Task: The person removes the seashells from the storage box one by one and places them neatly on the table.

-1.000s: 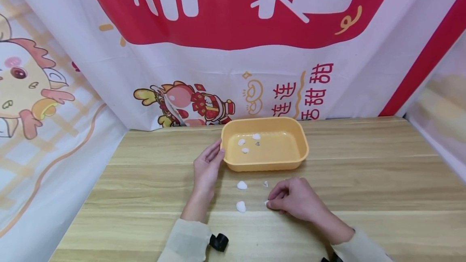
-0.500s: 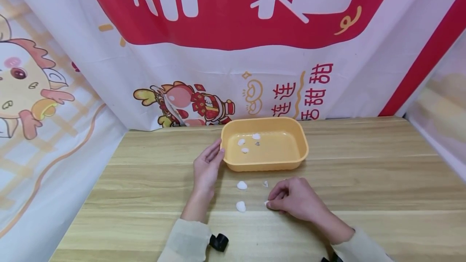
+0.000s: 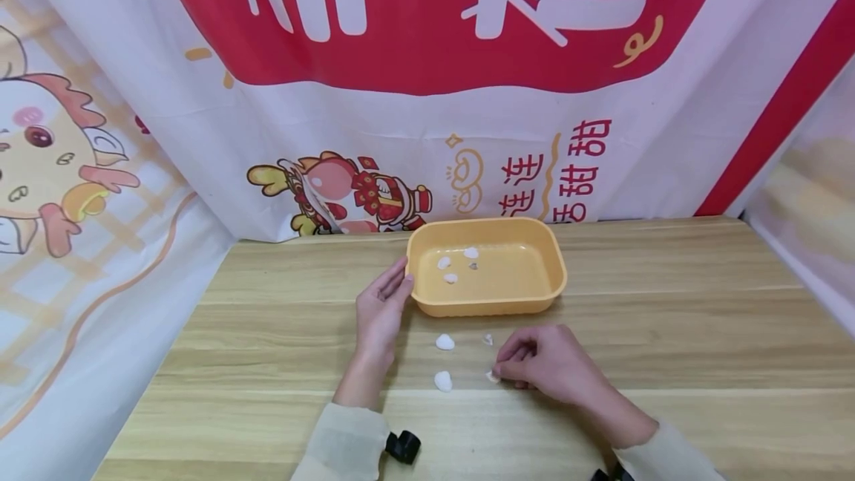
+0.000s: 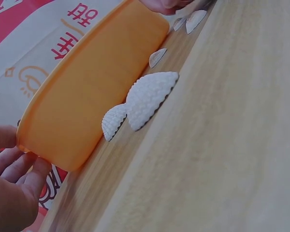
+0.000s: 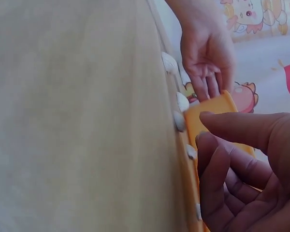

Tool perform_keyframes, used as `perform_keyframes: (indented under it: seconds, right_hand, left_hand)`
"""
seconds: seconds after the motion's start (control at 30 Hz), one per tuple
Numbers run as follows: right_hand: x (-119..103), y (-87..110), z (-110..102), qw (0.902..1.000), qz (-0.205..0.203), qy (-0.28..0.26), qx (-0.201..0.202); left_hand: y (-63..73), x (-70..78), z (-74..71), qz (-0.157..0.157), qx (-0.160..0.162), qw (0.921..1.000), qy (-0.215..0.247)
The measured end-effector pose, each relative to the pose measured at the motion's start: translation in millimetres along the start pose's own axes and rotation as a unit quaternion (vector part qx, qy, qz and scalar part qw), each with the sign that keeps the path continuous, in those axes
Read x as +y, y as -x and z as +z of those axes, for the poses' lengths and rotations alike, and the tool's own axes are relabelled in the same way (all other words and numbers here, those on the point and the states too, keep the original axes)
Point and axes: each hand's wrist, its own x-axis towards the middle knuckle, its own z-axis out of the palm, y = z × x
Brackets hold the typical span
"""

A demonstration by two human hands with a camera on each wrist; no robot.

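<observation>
In the head view my left hand (image 3: 379, 315) grips the left end of a yellow plastic basin (image 3: 487, 306), its thumb at the rim. Beside a small pale seashell (image 3: 493, 376) on the table hovers my right hand (image 3: 551, 364), fingers loosely curled. In the right wrist view a small gap shows between the right thumb (image 5: 246, 126) and forefinger, with nothing in it. Another small shell (image 3: 488, 339) lies just behind that one. Two larger white shells (image 3: 444, 342) (image 3: 443, 381) lie further left. Several shells (image 3: 470, 252) rest inside the basin.
The wooden table (image 3: 280, 362) runs back to a printed cloth backdrop (image 3: 414, 125), close behind the basin. Another printed cloth (image 3: 133, 258) hangs along the left side. A black strap mount (image 3: 403, 447) sits at the left wrist.
My right hand has shifted slightly right, its fingertips coming off the small shell, which now shows more fully on the table. The left hand stays at the basin.
</observation>
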Motion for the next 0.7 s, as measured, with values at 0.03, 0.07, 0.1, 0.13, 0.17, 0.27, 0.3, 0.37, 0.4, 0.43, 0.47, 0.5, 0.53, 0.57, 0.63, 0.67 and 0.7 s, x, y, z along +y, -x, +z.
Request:
perform_keyframes:
  seconds: [0.03,0.07,0.1,0.13,0.17,0.27,0.3,0.37,0.4,0.43,0.47,0.5,0.53,0.57,0.63,0.67,0.7]
  right_hand:
    - [-0.6,0.3,-2.1,1.0000,0.001,-0.003,0.002]
    - [-1.6,0.6,-4.4,1.0000,0.000,-0.005,0.004]
    - [-2.6,0.9,-6.8,1.0000,-0.001,-0.006,0.005]
    - [-3.9,1.1,-9.5,1.0000,-0.002,-0.006,0.006]
    - [-5.2,1.1,-12.2,1.0000,-0.002,-0.005,0.006]
    - [-9.2,1.4,-20.3,1.0000,0.006,0.004,0.004]
    - [-10.2,1.5,-22.7,0.9999,0.010,0.008,0.004]
    - [-11.5,1.6,-27.3,0.9997,0.018,0.014,0.003]
    - [-11.9,1.7,-29.5,0.9997,0.020,0.014,0.002]
    - [-12.2,1.8,-31.6,0.9996,0.023,0.014,0.002]
    - [-12.4,2.0,-33.6,0.9996,0.023,0.015,0.003]
    - [-12.3,2.1,-35.5,0.9997,0.020,0.014,0.004]
    - [-12.1,2.1,-37.3,0.9998,0.017,0.013,0.005]
    - [-12.2,2.0,-39.0,0.9998,0.012,0.013,0.006]
    - [-13.0,1.5,-41.1,0.9998,0.010,0.013,0.008]
    - [-13.5,0.8,-41.7,0.9998,0.007,0.015,0.009]
    - [-14.4,-0.3,-41.9,0.9998,0.009,0.016,0.009]
  left_hand:
    - [0.2,-0.4,0.2,0.002,0.000,1.0000,0.000]
    - [0.3,-0.8,0.4,0.003,0.001,1.0000,0.000]
    - [0.6,-1.1,0.6,0.005,0.001,1.0000,0.000]
    - [0.8,-1.3,0.9,0.006,0.002,1.0000,0.000]
    - [1.0,-1.4,1.2,0.007,0.003,1.0000,0.001]
    - [1.7,-1.0,2.2,0.012,0.006,0.9999,0.000]
    - [2.0,-0.7,2.4,0.013,0.007,0.9999,-0.001]
    - [2.3,-0.2,2.8,0.014,0.009,0.9999,-0.002]
    - [2.4,0.1,2.9,0.014,0.010,0.9998,-0.004]
    - [2.4,0.2,3.0,0.014,0.010,0.9998,-0.005]
    - [2.3,0.2,2.9,0.014,0.011,0.9998,-0.006]
    - [2.2,0.1,2.9,0.013,0.011,0.9998,-0.007]
    - [2.0,0.1,2.9,0.013,0.012,0.9998,-0.008]
    - [1.9,0.1,2.9,0.013,0.012,0.9998,-0.008]
    - [1.6,0.2,2.5,0.013,0.011,0.9998,-0.008]
    - [1.3,0.5,2.2,0.014,0.012,0.9998,-0.008]
    - [1.0,0.8,1.8,0.015,0.014,0.9998,-0.008]
